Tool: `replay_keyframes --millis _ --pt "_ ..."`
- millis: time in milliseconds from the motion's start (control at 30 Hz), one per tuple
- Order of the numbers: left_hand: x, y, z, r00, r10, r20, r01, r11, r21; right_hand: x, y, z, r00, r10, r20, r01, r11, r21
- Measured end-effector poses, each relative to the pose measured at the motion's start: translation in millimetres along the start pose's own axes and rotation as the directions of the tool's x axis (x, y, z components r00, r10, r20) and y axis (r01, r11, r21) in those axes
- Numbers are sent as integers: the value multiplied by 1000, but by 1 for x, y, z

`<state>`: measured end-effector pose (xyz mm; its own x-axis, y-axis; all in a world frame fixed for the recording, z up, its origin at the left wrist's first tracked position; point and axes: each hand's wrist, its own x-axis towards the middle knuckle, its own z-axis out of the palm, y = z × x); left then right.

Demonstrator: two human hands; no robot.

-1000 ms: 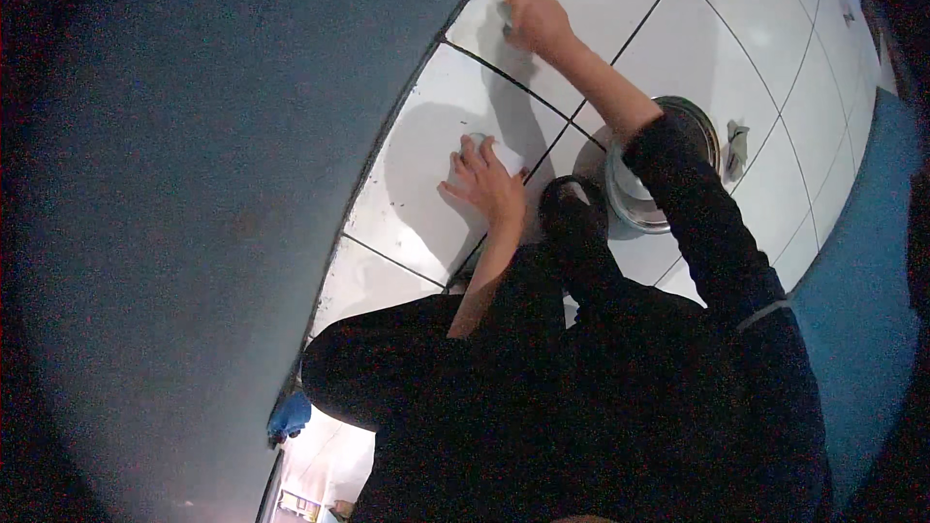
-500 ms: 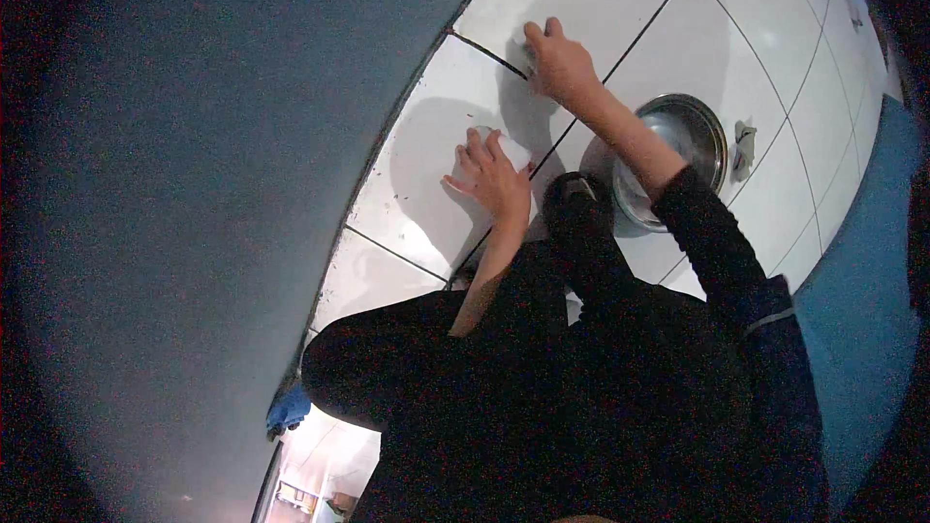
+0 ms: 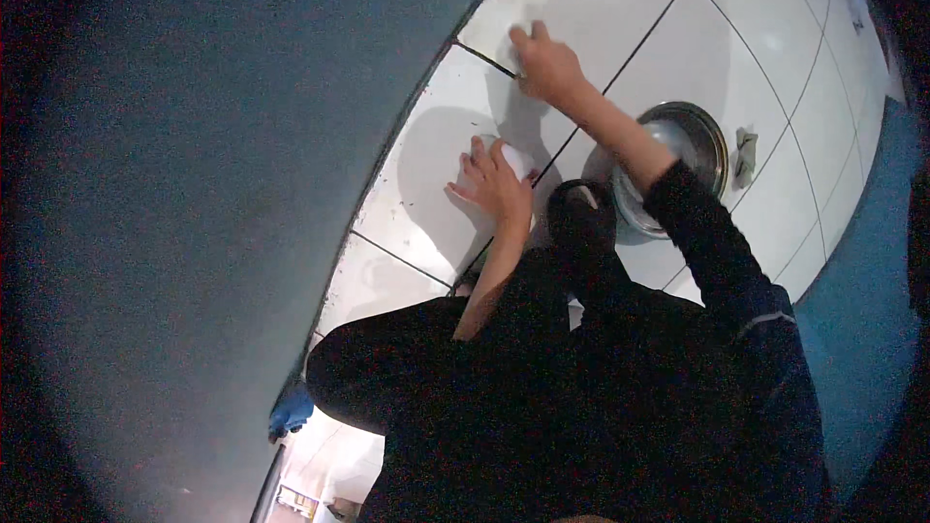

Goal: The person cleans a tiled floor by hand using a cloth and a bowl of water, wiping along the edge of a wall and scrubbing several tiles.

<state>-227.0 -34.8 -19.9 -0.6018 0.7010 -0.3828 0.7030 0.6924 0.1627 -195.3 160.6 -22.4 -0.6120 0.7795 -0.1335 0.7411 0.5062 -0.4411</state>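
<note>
My left hand (image 3: 496, 184) rests palm down with its fingers spread over a smooth white object (image 3: 514, 161) on the floor. The object shows between the index finger and the thumb; its kind is not clear. Farther ahead, my right hand (image 3: 550, 66) is closed low over the white tiles near the wall's base. Whatever is under its curled fingers is hidden and slightly blurred. Beneath my right forearm stands a round metal basin (image 3: 719, 150), partly covered by the arm, with what looks like water in it.
A grey-blue wall (image 3: 223, 155) meets the white tiled floor (image 3: 765, 48) along a dark, dirty edge. A crumpled greyish cloth (image 3: 745, 157) lies right of the basin. My dark shoe (image 3: 581, 208) is beside the basin. Something blue (image 3: 291, 412) sits by the wall behind my knee.
My right hand has shifted slightly left toward the wall, still closed. My left hand stays on the white object. The view has moved a little.
</note>
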Motion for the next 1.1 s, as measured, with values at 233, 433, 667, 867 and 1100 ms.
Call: replay_keyframes --millis 233,433,667,867,1100 --pt "1 3 -4 1000 3 -15 -3 1000 -11 31 -10 -10 999 45 17 -44 998 -42" --pt "-5 11 7 998 48 -28 -49 999 -12 62 15 -22 996 81 -47 -84 994 -73" --pt "-2 3 -3 999 16 -29 -17 999 -36 -63 28 -19 987 133 90 -131 991 -22" --pt "0 8 -2 1000 7 -9 -7 1000 -27 -16 38 -24 981 186 -52 -186 982 -9" --pt "-4 17 -6 999 25 22 -25 999 -25 53 74 -47 986 155 -67 -162 978 -130"
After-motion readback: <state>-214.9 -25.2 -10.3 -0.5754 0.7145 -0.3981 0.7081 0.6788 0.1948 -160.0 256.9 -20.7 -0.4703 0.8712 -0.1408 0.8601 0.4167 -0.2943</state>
